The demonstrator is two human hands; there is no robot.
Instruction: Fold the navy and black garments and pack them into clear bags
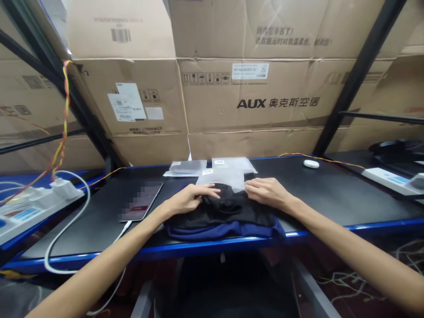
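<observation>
I found the black cloth point(243, 216) atop the blue cloth point(221, 232) at the surface's point(321, 194) near edge, presumably for easy reach, my left hand point(185, 198) extended and right hand point(266, 192) curled at opposite sides, seemingly steadying it, though whether either grasped fabric was indeterminable.

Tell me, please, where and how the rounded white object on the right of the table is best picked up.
I'd pinch the white object by its two rounded ends with the right hand, coming from above: it sits low and wider than deep, and the yellow-and-red wire runs just behind it.
</observation>
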